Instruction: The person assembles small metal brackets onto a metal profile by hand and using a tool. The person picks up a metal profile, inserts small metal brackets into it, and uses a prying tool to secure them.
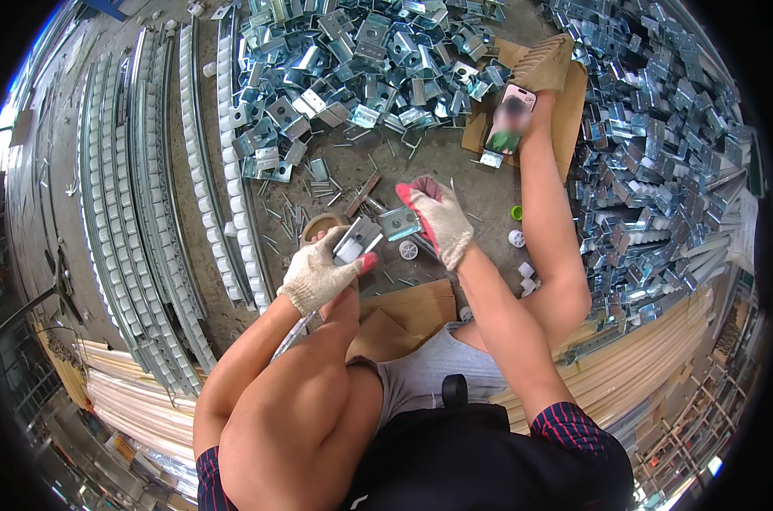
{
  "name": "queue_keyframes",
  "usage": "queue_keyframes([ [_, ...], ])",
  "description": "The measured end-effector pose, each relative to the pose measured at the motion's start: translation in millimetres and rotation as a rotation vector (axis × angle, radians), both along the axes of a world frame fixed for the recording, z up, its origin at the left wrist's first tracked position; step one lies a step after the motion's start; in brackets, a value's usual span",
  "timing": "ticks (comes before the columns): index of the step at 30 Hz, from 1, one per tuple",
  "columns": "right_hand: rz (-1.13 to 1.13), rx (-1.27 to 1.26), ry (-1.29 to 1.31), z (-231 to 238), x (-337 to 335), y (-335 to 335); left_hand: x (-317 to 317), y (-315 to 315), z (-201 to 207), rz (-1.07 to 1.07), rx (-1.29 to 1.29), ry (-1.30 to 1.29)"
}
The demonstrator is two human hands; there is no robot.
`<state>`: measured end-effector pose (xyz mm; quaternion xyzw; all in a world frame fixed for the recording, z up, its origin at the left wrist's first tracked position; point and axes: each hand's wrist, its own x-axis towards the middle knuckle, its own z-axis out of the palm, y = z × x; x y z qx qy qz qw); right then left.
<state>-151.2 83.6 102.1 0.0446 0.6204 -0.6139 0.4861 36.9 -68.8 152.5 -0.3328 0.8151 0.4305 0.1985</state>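
Left hand [314,277] closed around shiny metal bracket [367,230], white piece [349,250] against it. Right hand [446,223] partly curled, grip unclear; second bracket [395,223], flat, galvanised, right by red fingertips [405,195]. Knitted gloves [299,294], cream. Long metal channels [133,111] hold rows of blocky white inserts [235,162].

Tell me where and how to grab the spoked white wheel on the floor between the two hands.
Pinch the white wheel by opposite sides of its round rim, probably coming down from above and the near side with the right hand. Its spoked face appears to point up, and a metal bracket shows just beyond it.
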Motion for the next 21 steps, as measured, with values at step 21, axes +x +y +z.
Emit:
queue_keyframes([
  [21,0.193,-0.055,0.041,-4,-9,-23,-19,26,-11,-0.089,-0.120,0.059],
])
